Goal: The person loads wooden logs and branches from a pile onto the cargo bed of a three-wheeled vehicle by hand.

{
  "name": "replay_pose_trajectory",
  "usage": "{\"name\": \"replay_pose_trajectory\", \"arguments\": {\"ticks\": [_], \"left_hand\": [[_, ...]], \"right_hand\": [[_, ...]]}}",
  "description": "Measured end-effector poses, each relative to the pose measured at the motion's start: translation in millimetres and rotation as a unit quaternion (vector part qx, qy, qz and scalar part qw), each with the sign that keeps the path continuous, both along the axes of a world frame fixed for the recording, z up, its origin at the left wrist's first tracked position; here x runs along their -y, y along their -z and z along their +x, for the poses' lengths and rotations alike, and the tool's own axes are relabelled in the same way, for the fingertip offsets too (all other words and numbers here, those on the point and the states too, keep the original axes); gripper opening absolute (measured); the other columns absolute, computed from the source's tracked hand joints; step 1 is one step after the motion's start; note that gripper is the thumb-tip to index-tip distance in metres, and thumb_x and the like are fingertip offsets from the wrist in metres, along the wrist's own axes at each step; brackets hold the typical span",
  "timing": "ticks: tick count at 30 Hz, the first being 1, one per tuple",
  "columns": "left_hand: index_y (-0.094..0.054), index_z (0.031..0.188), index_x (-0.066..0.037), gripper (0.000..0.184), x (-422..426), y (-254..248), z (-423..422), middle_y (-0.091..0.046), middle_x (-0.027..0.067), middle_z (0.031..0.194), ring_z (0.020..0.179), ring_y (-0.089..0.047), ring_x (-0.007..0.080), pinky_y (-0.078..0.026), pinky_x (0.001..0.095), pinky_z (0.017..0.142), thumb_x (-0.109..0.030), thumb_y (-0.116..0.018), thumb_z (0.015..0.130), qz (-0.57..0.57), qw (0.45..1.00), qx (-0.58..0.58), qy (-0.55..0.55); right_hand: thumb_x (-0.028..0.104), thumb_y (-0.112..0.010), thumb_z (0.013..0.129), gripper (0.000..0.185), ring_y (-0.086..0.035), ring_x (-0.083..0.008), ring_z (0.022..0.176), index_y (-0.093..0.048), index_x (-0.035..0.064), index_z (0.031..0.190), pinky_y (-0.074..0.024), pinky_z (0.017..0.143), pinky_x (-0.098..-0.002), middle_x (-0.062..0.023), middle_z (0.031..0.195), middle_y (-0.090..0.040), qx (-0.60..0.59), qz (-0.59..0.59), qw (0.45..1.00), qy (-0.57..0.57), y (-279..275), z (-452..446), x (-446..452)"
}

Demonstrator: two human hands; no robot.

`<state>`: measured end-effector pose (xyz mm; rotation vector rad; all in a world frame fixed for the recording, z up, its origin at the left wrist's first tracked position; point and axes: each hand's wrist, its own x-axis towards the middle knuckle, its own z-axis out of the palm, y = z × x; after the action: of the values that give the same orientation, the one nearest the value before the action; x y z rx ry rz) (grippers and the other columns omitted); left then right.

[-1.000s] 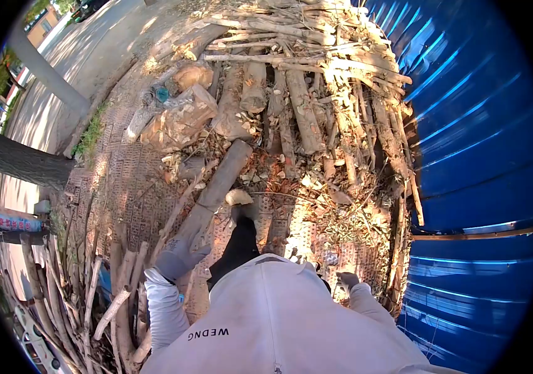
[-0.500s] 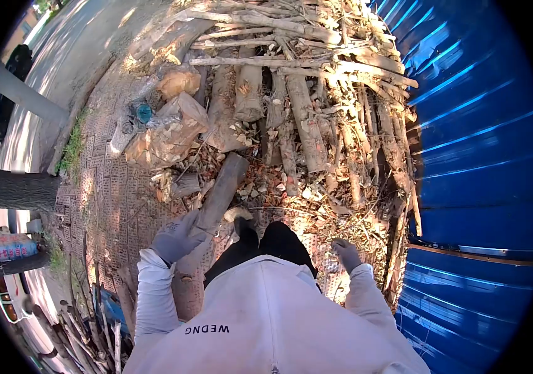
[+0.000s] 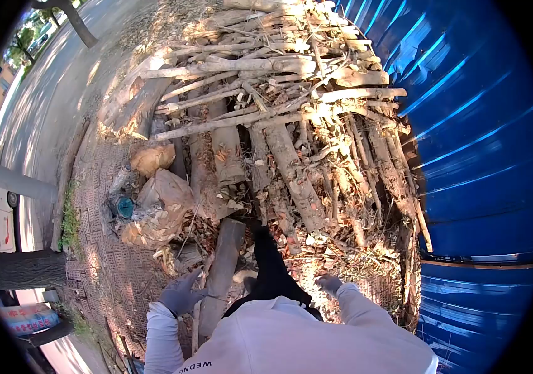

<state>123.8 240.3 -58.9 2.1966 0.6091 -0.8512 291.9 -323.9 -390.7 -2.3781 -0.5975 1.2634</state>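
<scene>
My left hand (image 3: 182,294), in a grey glove, has its fingers apart and holds nothing. It is just left of a thick squared log (image 3: 224,254) lying on the ground by my legs. My right hand (image 3: 329,284), also gloved in grey, hangs low over leaf litter (image 3: 353,265); its fingers are partly seen and what is under them is too small to make out. Ahead of my extended leg, thick logs (image 3: 291,177) lie lengthwise, with thinner branches (image 3: 241,120) across them.
Full plastic bags (image 3: 165,196) sit left of the logs. A blue corrugated metal wall (image 3: 478,162) runs along the right. Tree trunks (image 3: 23,269), a pale pole (image 3: 14,179) and a parked vehicle (image 3: 4,221) are at the left.
The view has shifted so the log pile and bags sit lower in the picture. One leg has stepped forward beside the squared log. Both hands stay low at my sides.
</scene>
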Motion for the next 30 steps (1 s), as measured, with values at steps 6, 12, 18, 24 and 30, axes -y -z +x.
{"name": "replay_pose_trajectory", "arguments": {"ticks": [6, 12, 18, 24, 30], "left_hand": [[-0.036, 0.159, -0.013, 0.085, -78.2, 98.8, 130.8, -0.047, 0.0213, 0.156, 0.145, -0.044, 0.0392, -0.034, 0.0449, 0.121, -0.061, -0.061, 0.093, 0.001, 0.985, -0.122, 0.12], [-0.032, 0.16, -0.009, 0.095, -155.5, 230.6, 351.7, -0.036, 0.0191, 0.163, 0.149, -0.037, 0.0369, -0.033, 0.0446, 0.122, -0.056, -0.072, 0.088, 0.046, 0.988, 0.007, 0.151], [-0.02, 0.164, -0.013, 0.117, -190.4, 273.5, 581.5, -0.03, 0.0172, 0.166, 0.153, -0.03, 0.0392, -0.027, 0.0476, 0.125, -0.049, -0.087, 0.075, 0.149, 0.984, 0.085, 0.04], [-0.004, 0.166, -0.011, 0.142, -236.7, 322.5, 673.4, -0.014, 0.0205, 0.171, 0.157, -0.016, 0.0423, -0.017, 0.0524, 0.127, -0.057, -0.091, 0.064, 0.226, 0.964, -0.023, 0.136], [-0.013, 0.165, -0.01, 0.135, -256.3, 350.9, 681.1, -0.035, 0.0232, 0.16, 0.147, -0.036, 0.0434, -0.03, 0.0509, 0.123, -0.045, -0.093, 0.063, 0.165, 0.959, 0.033, 0.227]], "right_hand": [[0.027, -0.074, 0.094, 0.036, -0.069, -0.0154, 0.084, -0.073, -0.0002, 0.118, -0.0575, 0.077, -0.0287, -0.0103, 0.097, -0.074, -0.172, 0.008, 0.942, 0.286, 31.3, 114.4, -84.4], [0.018, -0.071, 0.097, 0.036, -0.069, -0.0162, 0.1, -0.069, -0.0019, 0.126, -0.0546, 0.086, -0.027, -0.0108, 0.114, -0.073, -0.17, 0.137, 0.894, 0.392, 43.6, 263.1, -192.2], [0.019, -0.071, 0.099, 0.043, -0.064, -0.0176, 0.117, -0.063, -0.0026, 0.135, -0.0482, 0.104, -0.0303, -0.0136, 0.128, -0.069, -0.177, 0.22, 0.874, 0.394, -25.9, 355.6, -288.3], [0.027, -0.055, 0.108, 0.058, -0.053, -0.0318, 0.138, -0.037, -0.0001, 0.155, -0.0411, 0.118, -0.0432, -0.0186, 0.151, -0.052, -0.431, 0.338, 0.72, 0.426, 15.2, 354.7, -310.7], [0.026, -0.063, 0.103, 0.073, -0.045, -0.0302, 0.144, -0.025, 0.0, 0.161, -0.0376, 0.118, -0.0403, -0.0192, 0.156, -0.046, -0.098, 0.433, 0.723, 0.529, 30.2, 462.9, -438.0]]}}
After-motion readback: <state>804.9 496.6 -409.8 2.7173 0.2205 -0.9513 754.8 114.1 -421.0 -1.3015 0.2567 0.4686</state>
